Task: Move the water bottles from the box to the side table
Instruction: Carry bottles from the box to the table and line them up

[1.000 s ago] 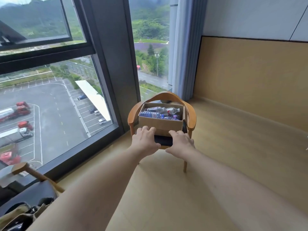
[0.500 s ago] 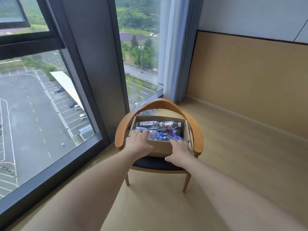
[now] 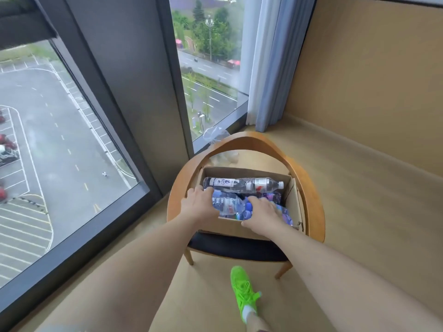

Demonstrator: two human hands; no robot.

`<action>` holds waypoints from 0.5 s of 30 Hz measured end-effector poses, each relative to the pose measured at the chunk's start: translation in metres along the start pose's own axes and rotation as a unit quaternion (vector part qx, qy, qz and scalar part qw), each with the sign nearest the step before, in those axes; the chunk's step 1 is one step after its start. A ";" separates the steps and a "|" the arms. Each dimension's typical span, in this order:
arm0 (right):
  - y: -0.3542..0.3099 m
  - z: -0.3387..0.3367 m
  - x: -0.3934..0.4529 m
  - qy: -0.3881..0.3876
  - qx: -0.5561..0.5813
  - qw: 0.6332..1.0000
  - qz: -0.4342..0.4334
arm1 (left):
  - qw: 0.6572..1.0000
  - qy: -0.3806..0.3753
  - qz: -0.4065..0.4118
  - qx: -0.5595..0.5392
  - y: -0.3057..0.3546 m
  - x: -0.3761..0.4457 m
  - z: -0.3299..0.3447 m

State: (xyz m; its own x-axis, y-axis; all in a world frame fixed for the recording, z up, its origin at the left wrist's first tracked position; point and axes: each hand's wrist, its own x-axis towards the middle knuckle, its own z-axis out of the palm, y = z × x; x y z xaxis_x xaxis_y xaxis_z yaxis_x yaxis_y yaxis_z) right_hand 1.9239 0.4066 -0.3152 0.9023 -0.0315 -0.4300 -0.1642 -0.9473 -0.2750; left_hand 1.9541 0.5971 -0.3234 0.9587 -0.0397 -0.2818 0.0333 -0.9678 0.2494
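Cardboard box (image 3: 293, 202) sits on the chair (image 3: 309, 188) at 12 o'clock, water bottles (image 3: 242, 184) lying inside. Left hand (image 3: 200, 206) and right hand (image 3: 262, 215) both reach in, fingers loosely spread over a clear bottle (image 3: 227, 206). Can't tell whether either hand actually grips it.

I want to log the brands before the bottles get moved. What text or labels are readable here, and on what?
Dark label on the far bottle: white characters, too blurred to read.
Red mark on the bottle beside it: unreadable.
Red print on the near bottle between the left hand and right hand: unreadable.
Cardboard box: no print visible.
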 end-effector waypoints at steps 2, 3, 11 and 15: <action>0.000 -0.002 0.034 -0.009 0.008 1.000 -0.008 | 1.000 -0.011 -0.006 0.004 0.003 0.027 0.007; 0.000 -0.003 0.052 -0.013 0.010 1.000 -0.012 | 1.000 -0.017 -0.011 0.005 0.005 0.041 0.010; 0.004 0.002 0.173 -0.074 -0.008 0.997 -0.020 | 0.989 -0.146 0.017 0.033 0.011 0.132 0.043; 0.004 0.018 0.215 -0.065 -0.037 0.997 -0.021 | 0.977 -0.207 0.036 0.035 0.014 0.158 0.065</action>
State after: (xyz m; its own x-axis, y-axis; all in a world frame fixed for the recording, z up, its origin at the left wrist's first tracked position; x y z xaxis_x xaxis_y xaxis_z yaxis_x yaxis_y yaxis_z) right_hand 2.1097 0.4020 -0.4240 0.8473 0.0459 -0.5291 -0.0935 -0.9678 -0.2337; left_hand 2.0878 0.5614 -0.4252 0.7614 -0.1906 -0.6196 -0.0629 -0.9730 0.2220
